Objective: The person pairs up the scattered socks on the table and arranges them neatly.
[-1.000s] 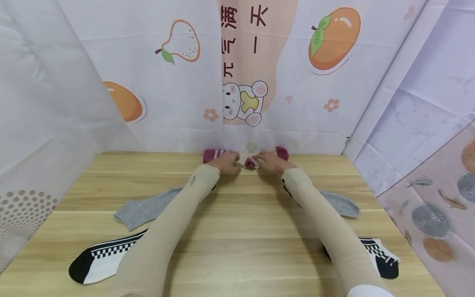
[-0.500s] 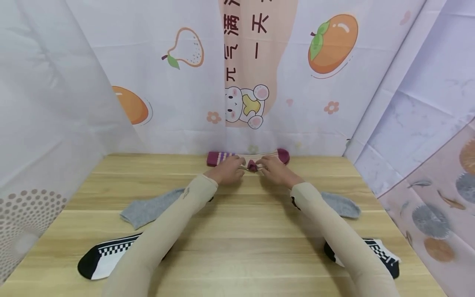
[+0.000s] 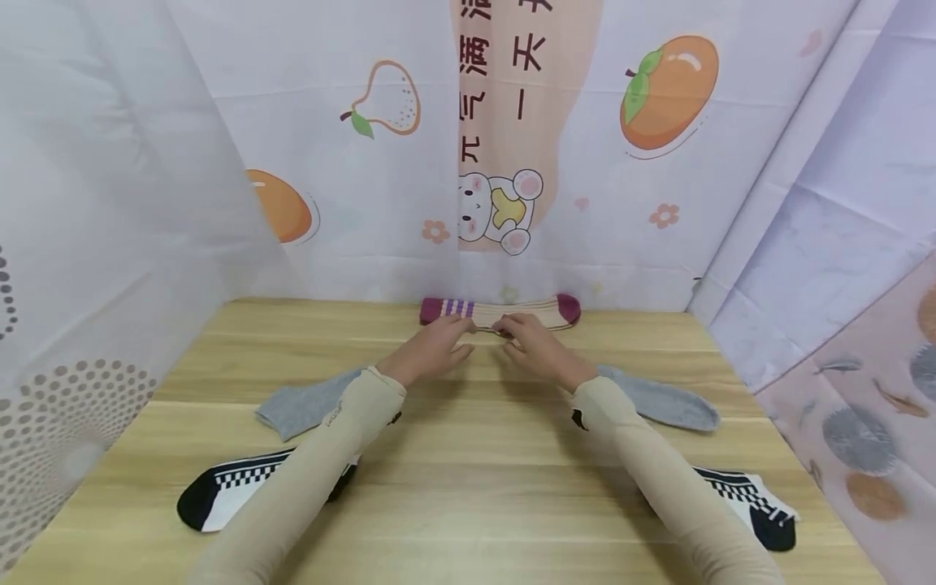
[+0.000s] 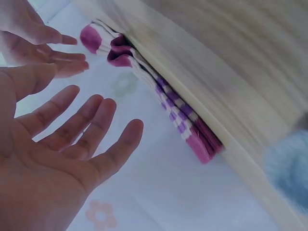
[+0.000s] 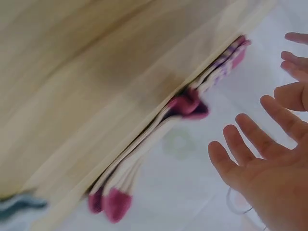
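A pair of cream socks [image 3: 457, 309] with maroon toes, heels and cuffs and purple stripes lies lengthwise along the table's back edge. The right wrist view shows two toes [image 5: 118, 204], one over the other, and the maroon heel part [image 5: 185, 106] bunched up. My left hand [image 3: 435, 349] hovers just in front of the socks, fingers spread and palm bare in the left wrist view. Beside it, my right hand [image 3: 539, 348] is also loosely spread and holds nothing. In the wrist views both hands look apart from the socks.
Grey socks lie at the left [image 3: 303, 404] and right [image 3: 669, 400], partly under my forearms. Nearer are black-and-white checked socks, left [image 3: 234, 491] and right [image 3: 756, 508]. A printed curtain [image 3: 351, 203] rises behind the wooden table [image 3: 475, 487].
Both hands have lifted off the striped socks and drawn back a little towards me, spreading apart. The socks stay along the back edge. The head view has turned slightly left.
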### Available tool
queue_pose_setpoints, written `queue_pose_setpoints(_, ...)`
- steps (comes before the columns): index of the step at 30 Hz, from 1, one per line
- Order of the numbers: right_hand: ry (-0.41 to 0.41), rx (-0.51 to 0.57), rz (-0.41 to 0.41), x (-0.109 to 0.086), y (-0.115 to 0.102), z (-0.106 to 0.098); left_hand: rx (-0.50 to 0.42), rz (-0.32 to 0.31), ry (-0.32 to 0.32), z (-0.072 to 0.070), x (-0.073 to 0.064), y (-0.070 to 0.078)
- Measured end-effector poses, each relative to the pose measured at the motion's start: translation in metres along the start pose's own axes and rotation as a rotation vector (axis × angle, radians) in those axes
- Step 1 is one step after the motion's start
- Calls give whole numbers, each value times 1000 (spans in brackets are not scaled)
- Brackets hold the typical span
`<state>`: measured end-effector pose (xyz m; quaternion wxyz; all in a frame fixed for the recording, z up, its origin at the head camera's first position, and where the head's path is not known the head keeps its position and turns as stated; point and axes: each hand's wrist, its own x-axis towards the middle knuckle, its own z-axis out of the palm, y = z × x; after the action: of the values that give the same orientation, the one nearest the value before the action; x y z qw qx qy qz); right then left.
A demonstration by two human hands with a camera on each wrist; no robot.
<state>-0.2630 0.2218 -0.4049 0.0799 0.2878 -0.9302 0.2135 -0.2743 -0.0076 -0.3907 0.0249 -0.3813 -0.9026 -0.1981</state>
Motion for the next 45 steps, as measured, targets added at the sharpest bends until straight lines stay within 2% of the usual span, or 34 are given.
queue_pose_setpoints(7, -50, 55, -2, 14, -31, 13, 51, 8, 64, -12, -33, -5)
queue_pose_setpoints(15, -90, 125, 19, 28, -56, 27, 23, -125, 128, -37, -80, -18)
queue_pose_setpoints(22, -102, 115, -12, 43, -77, 37, 22, -211, 169, -56, -113, -33)
queue_pose_setpoints(28, -110, 148, -31, 56, -94, 50, 47, -279, 148, -72, -136, -53)
queue_pose_setpoints(32, -129, 168, -40, 64, -106, 60, 62, -336, 106, -84, -150, -65)
queue_pose_setpoints(36, -138, 175, -48, 73, -119, 65, 49, -396, 51, -98, -164, -78)
queue_pose_setpoints(41, -171, 155, -25, 82, -131, 71, 32, -489, 41, -116, -185, -100)
queue_pose_setpoints(43, -201, 151, -3, 84, -135, 75, 30, -525, 12, -118, -192, -110)
queue_pose_setpoints(45, -236, 147, 22, 84, -137, 79, 24, -551, -45, -118, -198, -118)
